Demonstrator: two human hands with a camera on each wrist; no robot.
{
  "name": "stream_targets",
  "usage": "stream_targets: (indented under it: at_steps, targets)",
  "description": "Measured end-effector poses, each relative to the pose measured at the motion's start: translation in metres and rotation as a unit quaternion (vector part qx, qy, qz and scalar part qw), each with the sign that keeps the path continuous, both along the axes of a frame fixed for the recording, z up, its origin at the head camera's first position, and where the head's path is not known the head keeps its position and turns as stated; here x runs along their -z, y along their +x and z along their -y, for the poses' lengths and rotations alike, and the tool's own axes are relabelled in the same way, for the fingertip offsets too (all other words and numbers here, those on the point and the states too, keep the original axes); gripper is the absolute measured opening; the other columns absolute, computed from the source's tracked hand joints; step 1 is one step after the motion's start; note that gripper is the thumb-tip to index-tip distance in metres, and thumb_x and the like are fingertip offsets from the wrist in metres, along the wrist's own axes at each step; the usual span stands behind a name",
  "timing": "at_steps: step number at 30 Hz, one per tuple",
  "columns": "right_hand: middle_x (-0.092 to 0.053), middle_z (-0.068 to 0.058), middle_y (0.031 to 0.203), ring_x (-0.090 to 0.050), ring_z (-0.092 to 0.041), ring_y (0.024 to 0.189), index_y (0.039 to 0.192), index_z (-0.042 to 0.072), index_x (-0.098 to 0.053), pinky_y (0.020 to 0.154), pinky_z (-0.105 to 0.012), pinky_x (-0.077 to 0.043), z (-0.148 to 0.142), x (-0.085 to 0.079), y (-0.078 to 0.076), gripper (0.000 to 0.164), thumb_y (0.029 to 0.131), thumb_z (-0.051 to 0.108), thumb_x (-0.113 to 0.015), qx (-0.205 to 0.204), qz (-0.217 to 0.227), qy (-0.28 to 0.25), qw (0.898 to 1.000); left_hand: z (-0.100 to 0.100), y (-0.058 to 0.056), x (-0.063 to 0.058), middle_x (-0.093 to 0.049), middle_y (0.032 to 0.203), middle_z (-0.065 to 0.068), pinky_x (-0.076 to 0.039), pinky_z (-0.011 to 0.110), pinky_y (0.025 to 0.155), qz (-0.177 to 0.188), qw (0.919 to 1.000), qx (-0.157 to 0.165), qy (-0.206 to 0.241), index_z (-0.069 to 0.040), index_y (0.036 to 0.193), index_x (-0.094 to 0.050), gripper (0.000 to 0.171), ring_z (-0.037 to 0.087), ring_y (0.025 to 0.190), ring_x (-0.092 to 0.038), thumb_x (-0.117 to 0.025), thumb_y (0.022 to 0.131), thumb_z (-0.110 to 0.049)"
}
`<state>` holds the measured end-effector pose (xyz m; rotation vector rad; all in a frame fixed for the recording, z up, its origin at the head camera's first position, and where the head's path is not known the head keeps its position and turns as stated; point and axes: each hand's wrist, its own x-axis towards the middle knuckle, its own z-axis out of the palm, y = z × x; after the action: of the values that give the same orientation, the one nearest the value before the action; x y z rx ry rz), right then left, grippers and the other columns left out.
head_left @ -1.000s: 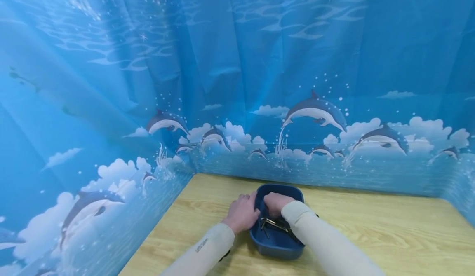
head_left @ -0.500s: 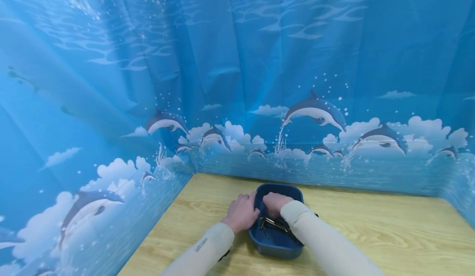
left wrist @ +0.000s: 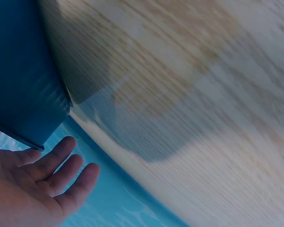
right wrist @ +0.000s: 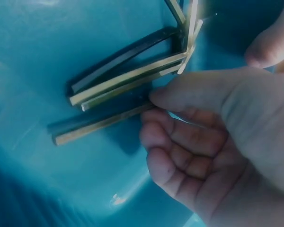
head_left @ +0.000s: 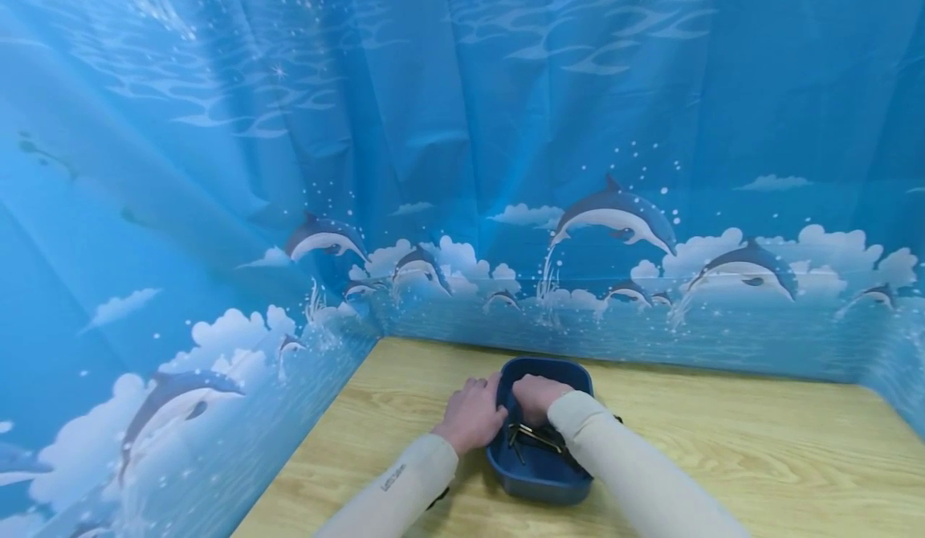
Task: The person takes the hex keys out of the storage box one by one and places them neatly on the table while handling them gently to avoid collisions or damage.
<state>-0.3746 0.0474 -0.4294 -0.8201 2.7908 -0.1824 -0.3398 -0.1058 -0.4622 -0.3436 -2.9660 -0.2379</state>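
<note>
Several L-shaped hex keys (right wrist: 128,78), some gold-toned and one dark, lie bunched in a deep blue plastic bin (head_left: 538,490). My right hand (head_left: 538,397) reaches down into this bin. In the right wrist view, its thumb and index finger pinch the end of one gold-toned hex key (right wrist: 102,124), apart from the bunch; its far end points left. At the bin's left rim rests my left hand (head_left: 472,416), thumb over the inside. The left wrist view shows its other fingers (left wrist: 80,182) loose and spread outside the wall.
The bin stands on a wood-grain table (head_left: 723,442), close to its back edge. A blue curtain (head_left: 462,160) printed with dolphins and clouds hangs behind and on the sides. Light sleeves cover both forearms.
</note>
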Motion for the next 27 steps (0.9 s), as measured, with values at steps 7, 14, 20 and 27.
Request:
stream_targets:
  at_steps: [7, 14, 20, 27]
  targets:
    - [-0.063, -0.001, 0.069, -0.058, -0.017, 0.061, 0.074, 0.014, -0.067, 0.061, -0.036, -0.051, -0.003, -0.003, -0.002, 0.016, 0.089, 0.014, -0.072, 0.017, -0.017, 0.001, 1.0, 0.0, 0.0, -0.001, -0.064, 0.131, 0.014, -0.053, 0.049, 0.093, -0.002, 1.0, 0.001, 0.002, -0.01, 0.149, -0.047, 0.057, 0.031, 0.122, -0.057, -0.059, 0.099, -0.035]
    - [-0.064, -0.004, 0.073, -0.056, -0.017, 0.061, 0.078, 0.011, -0.067, 0.059, -0.033, -0.045, -0.006, -0.012, 0.004, 0.013, 0.089, 0.005, -0.07, 0.016, -0.026, 0.018, 0.999, 0.001, -0.001, 0.0, -0.063, 0.132, 0.013, -0.052, 0.049, 0.094, 0.002, 1.0, 0.002, 0.003, -0.011, 0.15, -0.046, 0.057, 0.03, 0.124, -0.056, -0.058, 0.1, -0.035]
    - [-0.062, -0.004, 0.072, -0.053, -0.015, 0.059, 0.087, 0.01, -0.069, 0.056, -0.032, -0.041, -0.013, -0.015, 0.009, 0.009, 0.092, 0.003, -0.066, 0.025, -0.038, 0.009, 0.999, 0.001, 0.001, -0.001, -0.065, 0.129, 0.013, -0.053, 0.049, 0.092, -0.002, 1.0, 0.002, 0.0, -0.012, 0.149, -0.047, 0.056, 0.03, 0.121, -0.058, -0.059, 0.099, -0.034]
    - [-0.046, 0.001, 0.06, -0.042, -0.014, 0.053, 0.072, 0.013, -0.059, 0.054, -0.031, -0.037, -0.028, -0.019, 0.011, 0.022, 0.09, 0.001, -0.066, 0.035, -0.053, -0.043, 0.997, 0.0, 0.0, -0.002, -0.064, 0.129, 0.012, -0.052, 0.049, 0.093, 0.003, 1.0, -0.003, 0.001, -0.013, 0.149, -0.046, 0.056, 0.029, 0.121, -0.058, -0.058, 0.098, -0.035]
